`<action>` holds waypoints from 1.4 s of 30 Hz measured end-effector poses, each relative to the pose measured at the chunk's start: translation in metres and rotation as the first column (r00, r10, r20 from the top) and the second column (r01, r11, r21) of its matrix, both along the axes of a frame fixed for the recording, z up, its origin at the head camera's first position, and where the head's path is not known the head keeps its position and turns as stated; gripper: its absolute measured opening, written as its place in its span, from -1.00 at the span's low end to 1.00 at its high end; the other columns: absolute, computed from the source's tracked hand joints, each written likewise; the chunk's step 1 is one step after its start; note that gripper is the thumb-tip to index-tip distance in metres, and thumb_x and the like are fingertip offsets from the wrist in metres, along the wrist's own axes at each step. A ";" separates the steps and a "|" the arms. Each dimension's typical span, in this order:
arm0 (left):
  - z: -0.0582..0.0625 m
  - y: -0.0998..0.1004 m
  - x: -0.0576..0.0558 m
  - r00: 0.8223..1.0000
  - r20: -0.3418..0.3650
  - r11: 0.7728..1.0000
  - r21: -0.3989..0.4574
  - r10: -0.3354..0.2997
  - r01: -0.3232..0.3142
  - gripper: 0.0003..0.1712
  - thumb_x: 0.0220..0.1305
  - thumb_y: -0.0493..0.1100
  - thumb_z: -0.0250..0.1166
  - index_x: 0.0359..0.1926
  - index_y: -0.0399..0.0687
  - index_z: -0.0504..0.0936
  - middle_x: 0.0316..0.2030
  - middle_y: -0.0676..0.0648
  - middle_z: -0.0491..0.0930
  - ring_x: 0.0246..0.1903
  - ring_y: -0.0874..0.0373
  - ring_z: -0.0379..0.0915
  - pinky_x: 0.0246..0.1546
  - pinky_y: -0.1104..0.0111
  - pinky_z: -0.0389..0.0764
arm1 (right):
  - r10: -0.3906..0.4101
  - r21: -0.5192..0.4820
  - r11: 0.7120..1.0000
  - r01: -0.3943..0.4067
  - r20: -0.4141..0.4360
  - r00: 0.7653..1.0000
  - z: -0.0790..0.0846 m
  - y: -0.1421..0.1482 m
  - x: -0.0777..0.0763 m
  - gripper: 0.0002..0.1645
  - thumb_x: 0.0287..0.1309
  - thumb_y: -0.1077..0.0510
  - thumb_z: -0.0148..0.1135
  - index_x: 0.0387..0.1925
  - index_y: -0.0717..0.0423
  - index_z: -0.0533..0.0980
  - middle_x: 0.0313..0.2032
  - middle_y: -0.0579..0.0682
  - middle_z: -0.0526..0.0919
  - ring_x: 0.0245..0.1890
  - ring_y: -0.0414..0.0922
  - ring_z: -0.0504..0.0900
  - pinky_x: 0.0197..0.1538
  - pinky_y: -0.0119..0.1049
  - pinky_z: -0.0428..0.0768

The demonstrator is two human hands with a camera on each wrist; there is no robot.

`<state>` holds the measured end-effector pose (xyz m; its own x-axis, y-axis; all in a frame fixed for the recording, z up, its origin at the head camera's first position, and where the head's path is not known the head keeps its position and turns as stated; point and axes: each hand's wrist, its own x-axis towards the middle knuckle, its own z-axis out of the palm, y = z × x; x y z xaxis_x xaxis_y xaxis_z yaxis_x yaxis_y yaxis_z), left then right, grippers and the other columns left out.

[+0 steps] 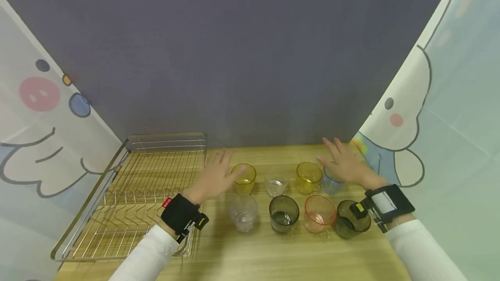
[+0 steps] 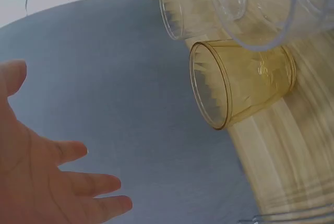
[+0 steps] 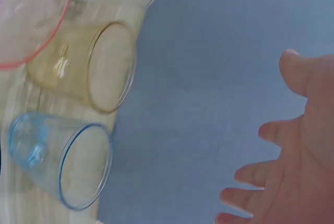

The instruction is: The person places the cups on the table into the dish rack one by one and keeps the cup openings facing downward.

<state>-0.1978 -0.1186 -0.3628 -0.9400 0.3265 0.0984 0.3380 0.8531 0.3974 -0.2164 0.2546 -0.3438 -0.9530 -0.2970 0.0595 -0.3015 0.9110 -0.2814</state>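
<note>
My left hand [image 1: 214,178], fingers spread and holding nothing, hovers between the wire dish rack and the left yellow glass [image 1: 244,181]. In the left wrist view that yellow glass [image 2: 250,80] stands apart from the fingers. My right hand [image 1: 345,164] is held with straight fingers over the blue glass [image 1: 332,182], overlapping it in the head view. The right wrist view shows the blue glass [image 3: 57,156] beside another yellow glass [image 3: 83,67], both away from the palm. A clear glass [image 1: 276,183] stands between the two yellow ones.
A front row has a clear glass [image 1: 244,216], a dark grey glass [image 1: 284,217], a pink-rimmed glass [image 1: 318,216] and a dark green glass [image 1: 345,224]. The metal dish rack [image 1: 129,229] fills the left of the wooden table [image 1: 281,259]. Grey panel [image 1: 250,77] behind; cartoon-printed curtains at both sides.
</note>
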 end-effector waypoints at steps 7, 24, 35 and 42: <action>-0.004 -0.007 -0.013 0.997 0.073 0.997 0.069 0.024 -0.029 -0.16 0.48 0.34 -0.18 0.54 -0.08 0.05 0.50 -0.25 0.13 0.50 -0.26 0.00 0.38 -0.42 -0.39 | 0.028 -0.062 0.998 -0.026 0.026 0.999 -0.006 0.020 -0.019 -0.05 0.48 -0.26 -0.20 0.44 0.49 0.02 0.35 0.68 0.02 0.35 0.62 0.01 0.33 0.50 0.07; -0.022 -0.013 -0.056 0.964 0.257 0.987 0.125 0.069 -0.103 -0.02 0.42 0.48 -0.42 0.56 -0.10 -0.07 0.52 -0.23 0.05 0.52 -0.26 -0.08 0.38 -0.39 -0.48 | -0.048 0.040 0.999 0.037 0.311 0.949 -0.004 0.039 -0.042 -0.04 0.50 -0.24 -0.22 0.48 0.47 -0.15 0.43 0.61 -0.17 0.40 0.59 -0.15 0.33 0.53 -0.01; -0.046 -0.008 -0.061 0.979 0.188 0.996 0.032 0.081 -0.089 -0.14 0.50 0.36 -0.39 0.50 -0.13 0.16 0.46 -0.24 0.23 0.48 -0.25 0.07 0.37 -0.44 -0.35 | -0.079 0.160 0.987 0.015 0.402 0.912 -0.031 0.041 -0.046 -0.07 0.48 -0.22 -0.17 0.45 0.47 -0.03 0.28 0.60 0.27 0.27 0.54 0.29 0.22 0.39 0.36; -0.055 -0.006 -0.060 0.969 0.231 0.991 0.080 0.088 -0.109 -0.17 0.52 0.34 -0.42 0.51 -0.11 0.14 0.48 -0.24 0.18 0.50 -0.24 0.00 0.42 -0.37 -0.36 | -0.119 0.179 0.983 0.048 0.412 0.903 -0.045 0.041 -0.042 -0.12 0.46 -0.26 -0.21 0.48 0.32 0.02 0.30 0.53 0.31 0.27 0.53 0.30 0.20 0.42 0.36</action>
<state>-0.2583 -0.1250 -0.4174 -0.9683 0.2310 -0.0950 0.1468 0.8340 0.5319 -0.2588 0.2955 -0.3888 -0.9005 -0.1870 -0.3926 -0.1087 0.9710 -0.2130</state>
